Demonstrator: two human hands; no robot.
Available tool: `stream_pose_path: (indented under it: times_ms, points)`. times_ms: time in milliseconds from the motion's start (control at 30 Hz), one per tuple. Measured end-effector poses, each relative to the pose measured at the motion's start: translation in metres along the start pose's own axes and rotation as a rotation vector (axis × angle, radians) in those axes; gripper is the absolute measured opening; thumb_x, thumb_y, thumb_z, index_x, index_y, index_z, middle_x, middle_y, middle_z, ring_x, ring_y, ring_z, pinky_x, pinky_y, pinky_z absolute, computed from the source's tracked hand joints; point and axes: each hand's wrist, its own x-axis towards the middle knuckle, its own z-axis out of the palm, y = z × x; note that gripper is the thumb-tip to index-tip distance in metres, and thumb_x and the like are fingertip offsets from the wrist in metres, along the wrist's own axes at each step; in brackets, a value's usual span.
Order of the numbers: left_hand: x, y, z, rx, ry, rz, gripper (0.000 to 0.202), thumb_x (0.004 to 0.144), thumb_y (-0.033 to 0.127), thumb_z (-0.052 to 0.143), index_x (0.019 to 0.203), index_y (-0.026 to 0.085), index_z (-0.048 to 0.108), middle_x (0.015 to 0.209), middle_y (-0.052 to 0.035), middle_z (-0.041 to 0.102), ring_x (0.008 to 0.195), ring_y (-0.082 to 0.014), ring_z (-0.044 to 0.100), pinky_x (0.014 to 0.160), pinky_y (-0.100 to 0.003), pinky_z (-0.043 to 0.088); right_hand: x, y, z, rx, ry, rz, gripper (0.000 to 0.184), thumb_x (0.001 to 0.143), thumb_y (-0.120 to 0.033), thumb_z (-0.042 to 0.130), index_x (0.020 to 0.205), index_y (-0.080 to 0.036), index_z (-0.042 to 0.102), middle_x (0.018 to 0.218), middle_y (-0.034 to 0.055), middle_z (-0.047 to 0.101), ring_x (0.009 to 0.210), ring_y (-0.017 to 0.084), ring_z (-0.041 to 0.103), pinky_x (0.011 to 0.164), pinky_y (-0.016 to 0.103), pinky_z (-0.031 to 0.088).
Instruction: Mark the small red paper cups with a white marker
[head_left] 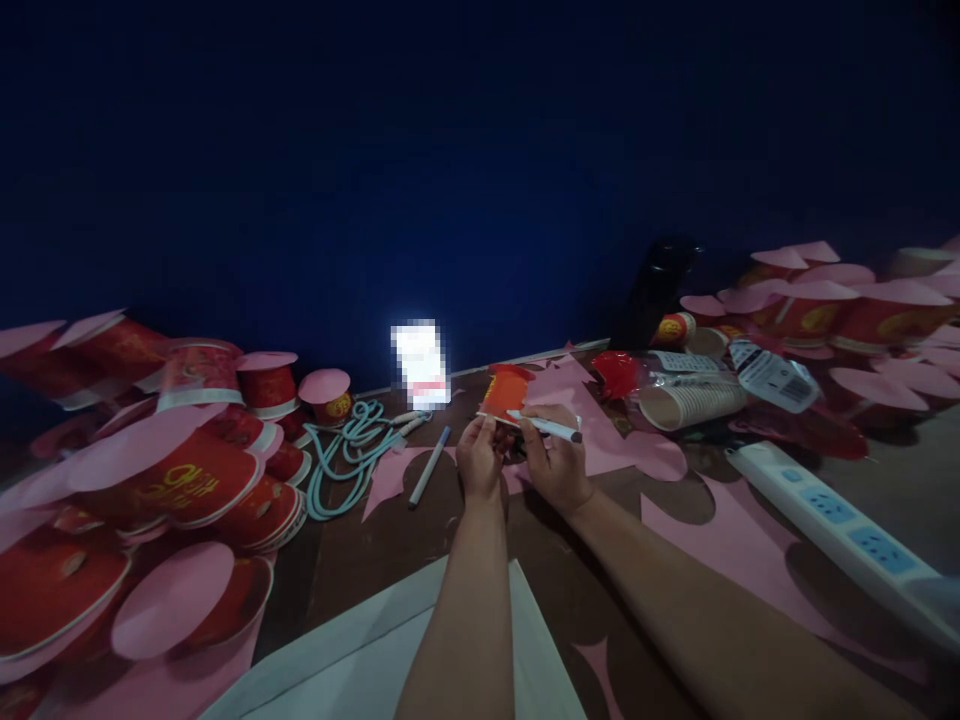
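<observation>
My left hand (480, 462) is closed on a red paper cup (507, 388), which is tipped on its side with its rim toward me. In my right hand (559, 468), fingers wrapped round it, is a white marker (553, 428); its tip meets or nearly meets the cup's side near the rim. My fingers hide part of the cup's lower edge. Left of my left hand, a second pen (430, 468), grey with a blue end, lies on the brown table (409, 540). Cut pink paper (600, 425) lies under and beyond my hands.
Red cups topped with pink discs (169, 605) crowd the left; more cups (817, 310) stand at right. A teal cable (337, 460) lies coiled near a glowing phone (424, 365). Bagged paper cups (694, 400), a power strip (832, 515) and a dark cylinder (652, 290) are on the right.
</observation>
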Motion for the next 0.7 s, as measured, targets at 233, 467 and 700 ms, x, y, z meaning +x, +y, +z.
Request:
stream_pose_path:
  times_ms: [233, 467, 700]
  points:
    - [0.0015, -0.0020, -0.0013, 0.007, -0.005, 0.009, 0.028, 0.060, 0.033, 0.075, 0.075, 0.013, 0.062, 0.065, -0.0001, 0.062, 0.054, -0.0075, 0.057, 0.052, -0.018, 0.045, -0.0021, 0.0011, 0.0018, -0.001, 0.019, 0.004, 0.010, 0.087, -0.021, 0.051, 0.093, -0.020, 0.059, 0.089, 0.0064, 0.066, 0.089, 0.021, 0.058, 0.084, 0.040, 0.044]
    - [0.0013, -0.0021, -0.0008, 0.003, 0.001, 0.011, 0.025, 0.062, 0.032, 0.074, 0.074, 0.013, 0.062, 0.064, 0.0000, 0.062, 0.054, -0.0074, 0.057, 0.052, -0.017, 0.044, -0.0007, 0.0006, 0.0017, 0.000, 0.002, 0.032, 0.011, 0.088, -0.024, 0.049, 0.090, -0.020, 0.059, 0.087, 0.0056, 0.066, 0.087, 0.020, 0.059, 0.084, 0.040, 0.044]
    - [-0.0006, 0.0014, -0.0010, -0.061, 0.025, -0.011, 0.019, 0.064, 0.025, 0.073, 0.075, 0.014, 0.062, 0.067, -0.0007, 0.064, 0.057, -0.0086, 0.060, 0.054, -0.019, 0.046, -0.0028, 0.0011, 0.0028, 0.050, 0.012, 0.046, 0.012, 0.088, -0.026, 0.051, 0.094, -0.021, 0.060, 0.091, 0.0046, 0.067, 0.089, 0.019, 0.060, 0.086, 0.039, 0.044]
